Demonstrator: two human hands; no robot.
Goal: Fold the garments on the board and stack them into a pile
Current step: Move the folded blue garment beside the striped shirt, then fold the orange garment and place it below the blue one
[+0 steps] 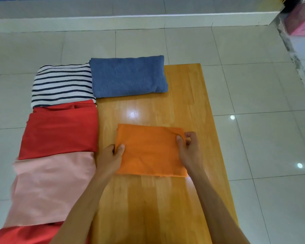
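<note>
Home interior (tiled floor (253, 85), low wood board (165, 199)).

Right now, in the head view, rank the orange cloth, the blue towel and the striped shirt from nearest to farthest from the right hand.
1. Orange cloth: pinched at its right edge by the right hand.
2. Blue towel: folded at the board's far end, up and left.
3. Striped shirt: far left, beyond the towel.

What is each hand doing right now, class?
Left hand: pinching the orange cloth's left edge.
Right hand: pinching its upper right corner.
</note>
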